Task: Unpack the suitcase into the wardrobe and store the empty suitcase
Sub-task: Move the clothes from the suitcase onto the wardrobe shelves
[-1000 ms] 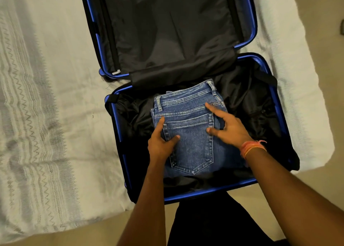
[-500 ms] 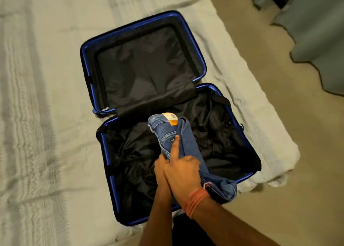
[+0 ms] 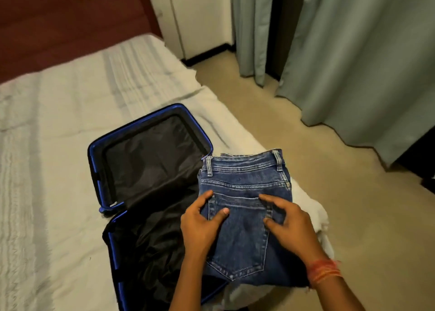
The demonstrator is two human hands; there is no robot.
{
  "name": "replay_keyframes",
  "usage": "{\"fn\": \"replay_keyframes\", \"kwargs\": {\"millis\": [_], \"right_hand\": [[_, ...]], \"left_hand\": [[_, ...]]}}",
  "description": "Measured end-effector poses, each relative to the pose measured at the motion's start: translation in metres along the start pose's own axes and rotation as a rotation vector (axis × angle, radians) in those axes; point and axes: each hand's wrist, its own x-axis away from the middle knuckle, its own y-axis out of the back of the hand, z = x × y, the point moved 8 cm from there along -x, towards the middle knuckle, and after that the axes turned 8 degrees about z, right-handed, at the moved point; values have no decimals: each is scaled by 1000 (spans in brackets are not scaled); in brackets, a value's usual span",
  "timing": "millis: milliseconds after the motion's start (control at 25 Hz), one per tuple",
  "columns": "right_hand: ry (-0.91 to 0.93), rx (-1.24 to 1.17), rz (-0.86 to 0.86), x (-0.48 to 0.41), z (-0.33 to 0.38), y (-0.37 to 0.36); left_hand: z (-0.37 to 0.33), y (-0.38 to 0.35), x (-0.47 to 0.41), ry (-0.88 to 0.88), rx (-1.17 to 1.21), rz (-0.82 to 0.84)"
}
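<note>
Both hands hold folded jeans over the right edge of an open suitcase on the bed. The left hand grips the left edge and the right hand the pocket. Curtains hang beyond.

The suitcase lies open on the bed, jeans over its right edge.

Dim warm light is falling evenly, the suitcase interior is sinking into shadow, and the bed is blurring toward the edges.
</note>
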Motion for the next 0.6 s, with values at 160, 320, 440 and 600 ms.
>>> {"fn": "replay_keyframes", "kwargs": {"millis": [160,320,440,600], "right_hand": [[20,-96,-256,52,0,106],[48,-136,-511,122,2,191],[8,-136,-729,191,-6,244],[-124,-49,-1021,299,-16,280]], "left_hand": [[-93,-50,9,-185,104,145],[-183,-112,31,-396,182,359],[-240,-166,54,-496,294,607],[-296,-244,123,-585,331,938]]}}
